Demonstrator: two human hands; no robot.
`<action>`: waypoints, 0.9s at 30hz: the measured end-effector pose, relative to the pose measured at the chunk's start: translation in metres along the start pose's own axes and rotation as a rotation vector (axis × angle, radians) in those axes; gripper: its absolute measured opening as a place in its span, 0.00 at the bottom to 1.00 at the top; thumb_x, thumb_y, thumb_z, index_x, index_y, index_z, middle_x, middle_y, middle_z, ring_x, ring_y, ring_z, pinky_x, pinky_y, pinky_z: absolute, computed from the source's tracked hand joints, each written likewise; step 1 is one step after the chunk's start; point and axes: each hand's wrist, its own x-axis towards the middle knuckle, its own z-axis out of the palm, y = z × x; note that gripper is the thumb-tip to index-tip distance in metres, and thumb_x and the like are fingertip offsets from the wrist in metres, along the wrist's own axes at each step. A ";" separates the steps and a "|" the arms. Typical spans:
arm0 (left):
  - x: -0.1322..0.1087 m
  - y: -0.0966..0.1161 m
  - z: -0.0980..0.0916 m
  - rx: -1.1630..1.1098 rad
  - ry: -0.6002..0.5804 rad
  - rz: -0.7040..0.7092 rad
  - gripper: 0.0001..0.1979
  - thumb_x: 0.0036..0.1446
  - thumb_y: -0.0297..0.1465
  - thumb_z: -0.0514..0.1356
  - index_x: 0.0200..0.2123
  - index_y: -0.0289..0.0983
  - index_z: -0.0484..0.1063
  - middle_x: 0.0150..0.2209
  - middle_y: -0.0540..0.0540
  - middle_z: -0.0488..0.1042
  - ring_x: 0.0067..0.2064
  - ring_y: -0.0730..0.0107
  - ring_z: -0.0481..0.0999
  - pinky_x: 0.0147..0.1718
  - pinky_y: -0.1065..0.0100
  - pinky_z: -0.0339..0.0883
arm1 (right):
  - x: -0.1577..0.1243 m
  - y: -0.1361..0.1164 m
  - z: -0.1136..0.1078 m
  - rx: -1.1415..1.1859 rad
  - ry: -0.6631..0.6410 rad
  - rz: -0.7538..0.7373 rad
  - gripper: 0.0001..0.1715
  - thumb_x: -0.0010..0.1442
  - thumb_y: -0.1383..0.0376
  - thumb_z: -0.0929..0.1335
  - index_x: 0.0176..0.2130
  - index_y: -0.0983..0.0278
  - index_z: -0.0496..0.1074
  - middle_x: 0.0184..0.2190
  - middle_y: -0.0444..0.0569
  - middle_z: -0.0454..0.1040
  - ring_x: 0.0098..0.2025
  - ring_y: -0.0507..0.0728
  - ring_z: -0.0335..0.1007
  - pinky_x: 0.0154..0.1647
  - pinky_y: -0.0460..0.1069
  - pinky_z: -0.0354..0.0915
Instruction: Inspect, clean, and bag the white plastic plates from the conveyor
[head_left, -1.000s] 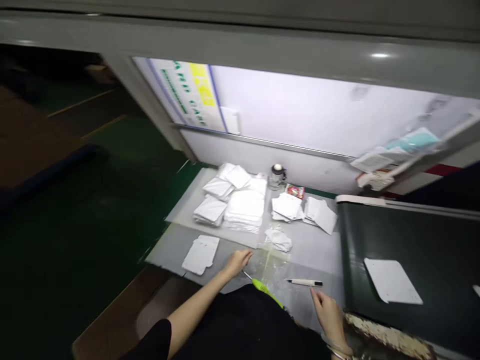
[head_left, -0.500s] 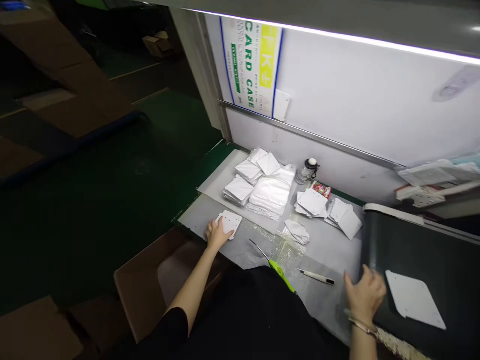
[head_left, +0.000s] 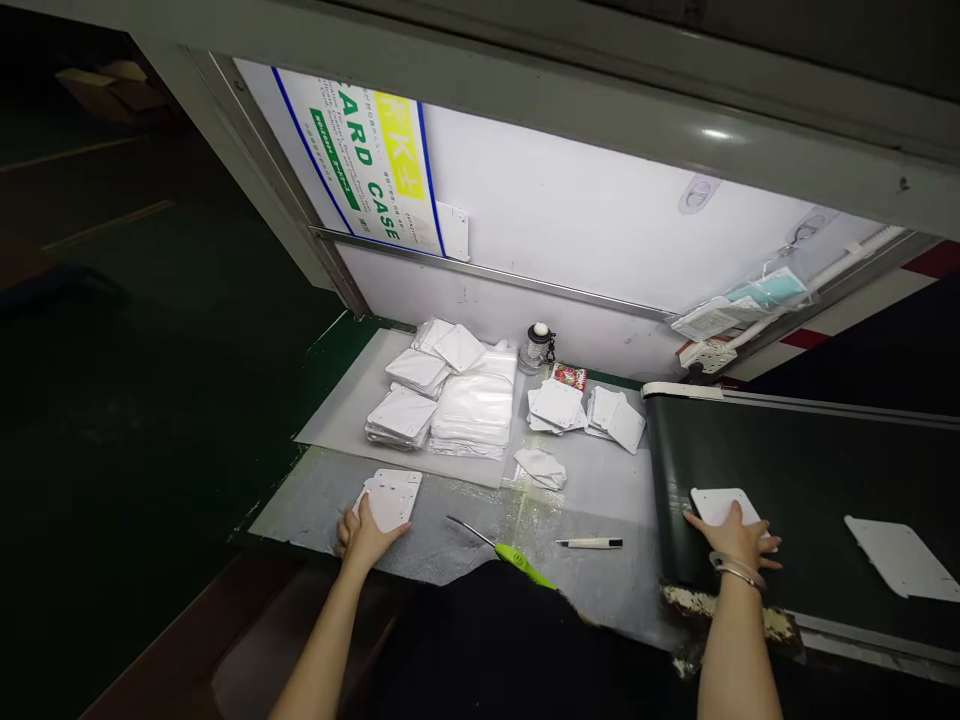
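Spread flat, both of them?

Right hand [head_left: 733, 535] yes: palm down, fingers apart, lying across the near edge of a white die-cut card [head_left: 718, 506] on the dark conveyor belt [head_left: 825, 450] at right of frame. No pinch visible.

Left hand [head_left: 364, 537]?

Thumb and palm lie over the lower edge of a second white card [head_left: 391, 497], on the grey sheet [head_left: 600, 490] at lower left of centre. Whether the fingers curl under it, I cannot tell.

Handling?

Judged light and fairly stiff, thin board or heavy paper; likely to bend if lifted by one corner. Surface looks smooth, so it may slide on the belt. Best held by the long edges, away from the cut notches, which look like the weak spots.

Anything near?

Third card [head_left: 900, 558] lies well apart on the belt, far right. Green-handled snips [head_left: 521, 566] and a white marker [head_left: 589, 543] sit between the hands; stacks of cards and clear bags [head_left: 472, 405] at upper centre.
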 end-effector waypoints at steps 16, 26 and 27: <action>-0.013 0.047 -0.022 -0.169 0.252 0.124 0.43 0.52 0.53 0.52 0.64 0.31 0.49 0.66 0.23 0.38 0.67 0.32 0.34 0.56 0.33 0.43 | -0.068 -0.157 -0.027 2.037 -0.810 -0.119 0.26 0.52 0.48 0.65 0.51 0.50 0.67 0.51 0.45 0.73 0.55 0.65 0.65 0.51 0.73 0.60; -0.113 0.257 -0.005 -1.209 -0.877 0.056 0.29 0.50 0.40 0.63 0.55 0.40 0.63 0.53 0.40 0.73 0.54 0.50 0.72 0.50 0.54 0.71 | -0.132 -0.204 -0.038 1.045 -0.860 -0.440 0.23 0.50 0.49 0.71 0.36 0.65 0.71 0.25 0.44 0.74 0.26 0.54 0.71 0.24 0.50 0.71; -0.121 0.268 -0.005 -1.229 -0.883 -0.003 0.27 0.52 0.37 0.62 0.55 0.40 0.64 0.52 0.41 0.73 0.53 0.51 0.73 0.50 0.55 0.71 | -0.116 -0.191 -0.046 0.946 -0.789 -0.416 0.21 0.52 0.51 0.70 0.37 0.66 0.71 0.25 0.44 0.73 0.26 0.53 0.71 0.26 0.50 0.71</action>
